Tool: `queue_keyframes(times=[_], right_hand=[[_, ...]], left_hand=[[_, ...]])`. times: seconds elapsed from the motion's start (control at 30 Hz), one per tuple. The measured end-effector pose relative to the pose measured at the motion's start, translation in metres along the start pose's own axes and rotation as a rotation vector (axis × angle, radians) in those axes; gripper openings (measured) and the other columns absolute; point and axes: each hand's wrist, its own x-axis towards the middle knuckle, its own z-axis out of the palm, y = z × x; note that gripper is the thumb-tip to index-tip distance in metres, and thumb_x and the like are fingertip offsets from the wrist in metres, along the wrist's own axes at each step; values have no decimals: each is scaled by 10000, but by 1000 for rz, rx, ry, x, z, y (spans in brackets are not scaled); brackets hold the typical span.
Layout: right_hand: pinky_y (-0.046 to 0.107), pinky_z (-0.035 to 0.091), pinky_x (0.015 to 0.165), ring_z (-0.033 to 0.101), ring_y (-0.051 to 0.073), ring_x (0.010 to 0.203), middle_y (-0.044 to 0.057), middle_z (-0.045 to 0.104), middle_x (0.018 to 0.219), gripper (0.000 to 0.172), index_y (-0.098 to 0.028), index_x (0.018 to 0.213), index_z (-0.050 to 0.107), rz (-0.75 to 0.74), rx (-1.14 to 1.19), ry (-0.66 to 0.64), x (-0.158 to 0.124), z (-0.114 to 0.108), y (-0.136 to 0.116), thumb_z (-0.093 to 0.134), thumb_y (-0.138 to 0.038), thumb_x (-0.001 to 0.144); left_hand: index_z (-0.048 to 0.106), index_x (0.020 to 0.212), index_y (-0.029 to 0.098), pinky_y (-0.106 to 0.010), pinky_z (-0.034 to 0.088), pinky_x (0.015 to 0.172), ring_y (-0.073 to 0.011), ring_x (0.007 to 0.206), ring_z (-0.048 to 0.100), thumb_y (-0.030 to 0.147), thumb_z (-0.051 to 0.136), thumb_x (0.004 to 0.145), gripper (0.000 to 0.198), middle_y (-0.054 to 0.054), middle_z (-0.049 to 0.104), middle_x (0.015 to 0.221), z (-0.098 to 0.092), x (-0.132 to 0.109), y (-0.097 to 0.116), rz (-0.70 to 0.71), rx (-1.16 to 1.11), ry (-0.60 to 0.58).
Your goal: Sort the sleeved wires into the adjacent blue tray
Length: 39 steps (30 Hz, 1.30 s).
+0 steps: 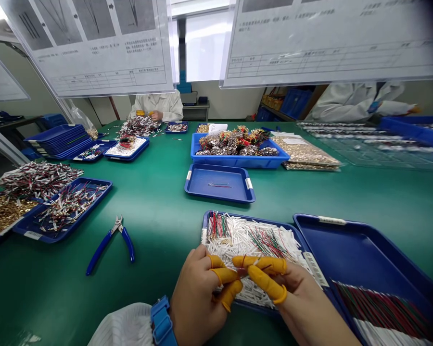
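My left hand (202, 293) and my right hand (277, 288) meet over the near edge of a blue tray (204, 222) piled with white tubes and red and green wires (252, 240). Both hands wear yellow finger cots. The fingertips of both are pinched together on a thin wire piece (242, 272) held between them; it is too small to make out fully. A blue strap (162, 322) circles my left wrist above a white sleeve.
Blue-handled cutters (111, 242) lie left of the hands. A blue tray (364, 259) with laid-out wires stands to the right, a nearly bare small tray (220, 182) ahead, and trays of wires (63, 206) at left. People in white coats (159, 106) work across the green table.
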Motion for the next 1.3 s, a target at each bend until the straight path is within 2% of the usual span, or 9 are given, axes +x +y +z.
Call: queue_keyframes(times=[0.2, 0.33, 0.47, 0.6, 0.7, 0.83, 0.97, 1.1, 1.3], right_hand=[[364, 554, 831, 707, 274, 912, 55, 787, 915, 225, -287, 808, 790, -10, -39, -91, -6, 10, 0, 804, -423, 629], [381, 545, 858, 682, 284, 991, 63, 763, 1026, 284, -281, 927, 763, -22, -140, -20, -2, -1, -2, 757, -424, 682], [471, 556, 787, 693, 309, 870, 86, 754, 899, 233, -259, 925, 745, -280, -630, 37, 5, -22, -4, 671, -371, 734], [558, 499, 847, 671, 323, 856, 106, 719, 870, 166, -235, 851, 740, -617, -1127, -49, 10, -28, 9, 663, -224, 704], [513, 545, 751, 671, 293, 760, 94, 705, 768, 175, -223, 790, 716, -716, -1306, -104, 12, -26, 19, 589, -124, 723], [417, 573, 571, 654, 270, 667, 88, 674, 661, 256, -200, 674, 648, -819, -1428, -67, 13, -26, 21, 469, -16, 685], [457, 575, 610, 656, 291, 684, 111, 677, 670, 205, -174, 705, 662, -833, -1457, -69, 13, -25, 21, 492, -63, 731], [477, 562, 617, 661, 308, 704, 109, 679, 680, 216, -193, 669, 645, -690, -1350, -55, 14, -28, 24, 478, -73, 732], [381, 581, 673, 705, 257, 762, 94, 737, 835, 172, -218, 927, 645, -411, -647, 189, 12, -33, 6, 591, -318, 798]], left_hand=[[701, 848, 164, -376, 449, 711, -254, 835, 536, 156, 565, 859, 137, -116, 693, 867, 1, -1, 0, -41, -103, -62], [685, 843, 159, -376, 443, 729, -250, 834, 538, 165, 561, 874, 128, -103, 693, 864, 1, 0, -2, -37, -126, -25], [668, 849, 148, -368, 428, 689, -233, 759, 519, 173, 545, 885, 130, -89, 661, 782, 0, 0, -2, -102, -56, 25], [660, 847, 138, -354, 422, 657, -236, 756, 512, 127, 508, 860, 153, -95, 632, 762, -1, -1, -3, -127, -26, 38], [650, 831, 145, -354, 423, 664, -234, 760, 514, 83, 493, 826, 169, -88, 629, 760, -1, -2, -3, -120, 1, 24], [636, 830, 154, -373, 429, 705, -229, 754, 523, 105, 495, 848, 151, -80, 636, 759, -1, -1, -4, -94, 32, 15], [629, 803, 153, -391, 436, 710, -239, 754, 517, 59, 468, 810, 187, -91, 635, 753, 1, -1, -6, -61, 78, -12], [635, 835, 149, -368, 439, 661, -252, 773, 520, 78, 467, 836, 182, -103, 642, 769, 2, -1, -5, -45, 93, -44], [642, 856, 152, -350, 430, 623, -253, 762, 533, 95, 489, 853, 164, -107, 661, 770, -1, 3, 3, 28, 199, -170]])
